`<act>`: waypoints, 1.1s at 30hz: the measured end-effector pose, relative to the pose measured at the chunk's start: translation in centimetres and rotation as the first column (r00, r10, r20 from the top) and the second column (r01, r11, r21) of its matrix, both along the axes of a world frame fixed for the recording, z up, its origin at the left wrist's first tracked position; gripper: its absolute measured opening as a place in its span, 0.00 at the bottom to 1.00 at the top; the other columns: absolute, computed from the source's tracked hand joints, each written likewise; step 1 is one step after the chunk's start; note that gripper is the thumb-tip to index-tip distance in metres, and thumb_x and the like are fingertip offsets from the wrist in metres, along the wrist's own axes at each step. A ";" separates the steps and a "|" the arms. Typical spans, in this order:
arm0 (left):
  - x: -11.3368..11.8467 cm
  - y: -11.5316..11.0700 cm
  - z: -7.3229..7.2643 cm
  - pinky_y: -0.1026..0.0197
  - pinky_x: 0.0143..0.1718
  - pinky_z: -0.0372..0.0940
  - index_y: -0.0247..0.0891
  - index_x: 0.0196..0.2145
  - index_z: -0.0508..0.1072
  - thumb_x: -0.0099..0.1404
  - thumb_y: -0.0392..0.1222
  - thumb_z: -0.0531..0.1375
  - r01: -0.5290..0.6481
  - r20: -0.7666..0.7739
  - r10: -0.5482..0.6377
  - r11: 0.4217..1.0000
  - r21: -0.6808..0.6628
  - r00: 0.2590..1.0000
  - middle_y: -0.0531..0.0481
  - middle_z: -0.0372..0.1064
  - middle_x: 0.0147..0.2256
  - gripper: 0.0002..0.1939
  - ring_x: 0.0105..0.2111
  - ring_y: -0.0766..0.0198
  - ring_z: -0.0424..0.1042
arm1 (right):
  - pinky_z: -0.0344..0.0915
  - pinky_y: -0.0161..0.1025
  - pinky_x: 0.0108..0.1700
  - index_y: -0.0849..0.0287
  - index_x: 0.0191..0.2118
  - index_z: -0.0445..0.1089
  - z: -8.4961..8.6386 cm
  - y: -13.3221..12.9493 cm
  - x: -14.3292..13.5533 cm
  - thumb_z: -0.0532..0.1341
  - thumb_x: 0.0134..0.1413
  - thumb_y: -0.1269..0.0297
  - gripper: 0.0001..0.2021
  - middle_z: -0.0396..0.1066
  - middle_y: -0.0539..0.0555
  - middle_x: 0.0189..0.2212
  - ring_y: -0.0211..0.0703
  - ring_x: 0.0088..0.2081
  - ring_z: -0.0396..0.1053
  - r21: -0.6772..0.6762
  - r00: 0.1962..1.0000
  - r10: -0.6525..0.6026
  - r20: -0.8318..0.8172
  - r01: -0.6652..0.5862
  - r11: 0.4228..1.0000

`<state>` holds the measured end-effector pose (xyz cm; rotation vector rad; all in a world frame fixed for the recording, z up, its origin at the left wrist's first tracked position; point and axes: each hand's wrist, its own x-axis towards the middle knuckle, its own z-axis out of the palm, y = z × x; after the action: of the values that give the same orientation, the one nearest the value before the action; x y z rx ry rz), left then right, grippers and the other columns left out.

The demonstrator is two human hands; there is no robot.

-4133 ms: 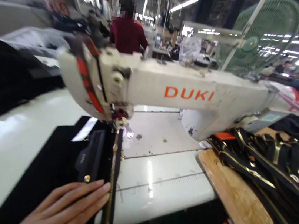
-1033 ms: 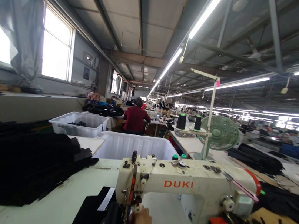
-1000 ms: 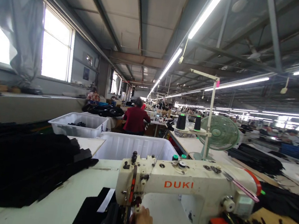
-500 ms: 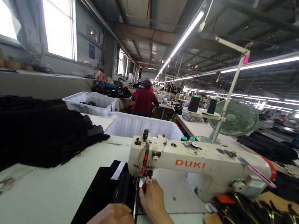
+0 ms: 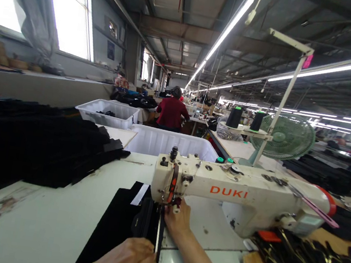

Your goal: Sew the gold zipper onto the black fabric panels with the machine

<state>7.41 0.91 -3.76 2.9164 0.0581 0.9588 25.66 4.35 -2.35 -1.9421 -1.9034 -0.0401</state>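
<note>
- Black fabric [image 5: 114, 232] with a zipper [image 5: 157, 238] lies on the table [image 5: 50, 218] under the sewing machine [image 5: 235, 193].
- Left hand [image 5: 124, 262] presses the fabric's near end, fingers curled.
- Right hand [image 5: 177, 219] touches the fabric by the needle; its grip can't be made out.

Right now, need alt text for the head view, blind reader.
Two bare hands work a black fabric piece with a zipper under a white DUKI sewing machine: left hand holds the near end, right hand is at the needle. Black fabric piles lie left.
</note>
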 end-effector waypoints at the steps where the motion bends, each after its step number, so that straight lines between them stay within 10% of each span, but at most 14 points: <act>1: -0.1 -0.3 0.5 0.63 0.42 0.70 0.38 0.33 0.66 0.69 0.27 0.49 -0.012 -0.016 0.012 1.000 -0.007 1.000 0.50 0.71 0.26 0.11 0.26 0.63 0.74 | 0.69 0.48 0.47 0.61 0.45 0.71 0.2 0.5 0.1 0.62 0.66 0.62 0.08 0.72 0.55 0.44 0.47 0.45 0.71 0.000 1.000 0.013 -0.011 -0.013 1.000; 5: -0.6 -1.5 2.3 0.60 0.48 0.70 0.38 0.34 0.67 0.65 0.24 0.47 -0.058 -0.083 0.055 0.998 -0.028 0.995 0.49 0.74 0.29 0.14 0.31 0.63 0.77 | 0.69 0.49 0.48 0.62 0.44 0.71 1.1 0.2 1.2 0.63 0.62 0.68 0.06 0.71 0.56 0.43 0.48 0.45 0.70 0.030 0.994 0.079 -0.069 -0.077 0.997; 10: -2.8 -3.1 2.5 0.54 0.55 0.67 0.40 0.55 0.65 0.54 0.23 0.51 -0.185 -0.155 0.167 0.977 -0.109 0.974 0.46 0.73 0.52 0.31 0.51 0.57 0.74 | 0.64 0.46 0.57 0.61 0.53 0.66 1.6 -7.7 1.7 0.56 0.52 0.82 0.22 0.65 0.61 0.51 0.48 0.53 0.64 0.123 0.954 0.264 -0.142 -0.248 0.961; 15: -4.2 -4.5 0.8 0.61 0.56 0.66 0.40 0.55 0.64 0.50 0.24 0.51 -0.362 -0.115 0.343 0.874 -0.325 0.932 0.45 0.58 0.62 0.34 0.55 0.60 0.70 | 0.64 0.43 0.56 0.56 0.47 0.69 0.6 -14.3 0.2 0.54 0.47 0.80 0.21 0.68 0.55 0.46 0.46 0.50 0.65 0.194 0.766 0.609 -0.206 -0.578 0.793; 27: -3.5 -4.1 -0.3 0.51 0.57 0.63 0.35 0.49 0.70 0.54 0.22 0.48 -0.246 -0.012 0.246 0.966 -0.084 0.969 0.42 0.72 0.51 0.28 0.55 0.54 0.67 | 0.73 0.44 0.48 0.58 0.46 0.67 -5.2 -14.5 -1.9 0.53 0.53 0.80 0.17 0.73 0.55 0.37 0.48 0.41 0.71 0.431 0.851 0.521 0.064 -0.494 0.755; 33: -3.3 -4.1 2.5 0.54 0.56 0.64 0.37 0.49 0.69 0.51 0.22 0.49 -0.248 -0.179 0.224 0.960 -0.127 0.958 0.45 0.72 0.50 0.29 0.51 0.58 0.71 | 0.70 0.46 0.53 0.61 0.48 0.67 -4.5 -15.0 -1.6 0.54 0.56 0.80 0.15 0.74 0.57 0.40 0.48 0.43 0.71 0.410 0.839 0.535 0.100 -0.524 0.746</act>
<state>4.06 -3.19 -1.28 2.8861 0.4768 0.7032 24.04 -10.66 -6.83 -1.0661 -2.1453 -0.2413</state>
